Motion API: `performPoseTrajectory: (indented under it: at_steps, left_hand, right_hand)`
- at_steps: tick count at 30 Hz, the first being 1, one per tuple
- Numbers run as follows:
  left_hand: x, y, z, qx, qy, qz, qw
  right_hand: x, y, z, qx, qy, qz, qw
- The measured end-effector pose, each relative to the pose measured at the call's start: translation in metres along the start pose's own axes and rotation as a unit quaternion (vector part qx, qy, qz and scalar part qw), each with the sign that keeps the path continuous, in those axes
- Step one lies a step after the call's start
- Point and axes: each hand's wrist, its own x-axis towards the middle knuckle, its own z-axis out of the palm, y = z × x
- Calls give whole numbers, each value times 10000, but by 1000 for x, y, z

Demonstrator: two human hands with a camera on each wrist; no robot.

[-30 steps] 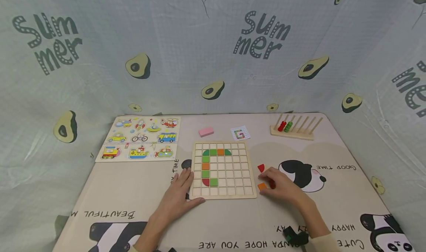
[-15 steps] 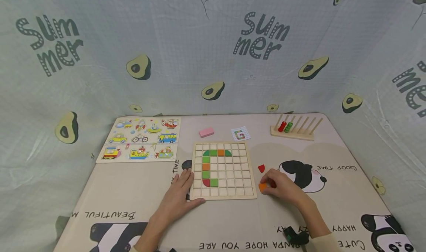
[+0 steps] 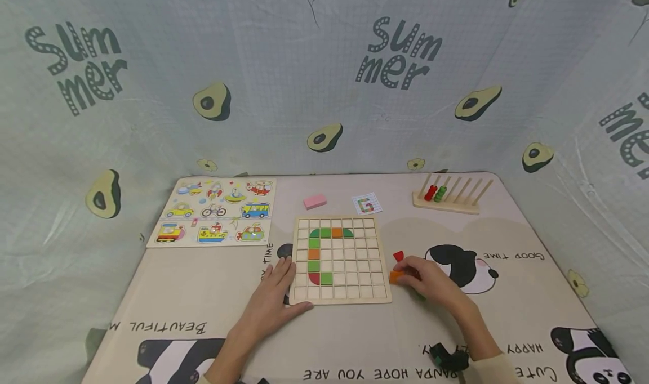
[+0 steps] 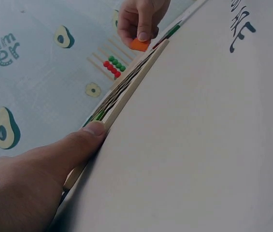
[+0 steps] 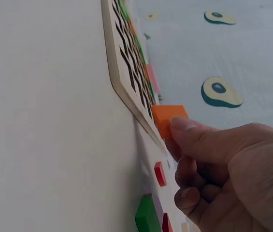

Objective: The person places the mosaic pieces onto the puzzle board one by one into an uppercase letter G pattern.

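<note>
Lower centre of the head view: right hand (image 3: 431, 282) pinches a square orange block (image 3: 396, 276) beside the wooden grid board (image 3: 339, 297); left hand (image 3: 271, 299) flat, fingers relaxed, thumb against the board's edge.

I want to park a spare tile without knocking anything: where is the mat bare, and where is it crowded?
Bare mat lies between the vehicle puzzles and the left hand, and right of the panda print toward the bead rack. It is crowded beside the grid board, where the right hand pinches the orange tile near loose pieces.
</note>
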Motion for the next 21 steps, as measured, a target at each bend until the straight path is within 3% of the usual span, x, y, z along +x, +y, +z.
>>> performPoseTrajectory:
  at_steps: [21]
  left_hand:
    - [0, -1, 0, 20, -55, 14, 10000]
  right_hand:
    - [29, -39, 32, 241, -317, -276, 9988]
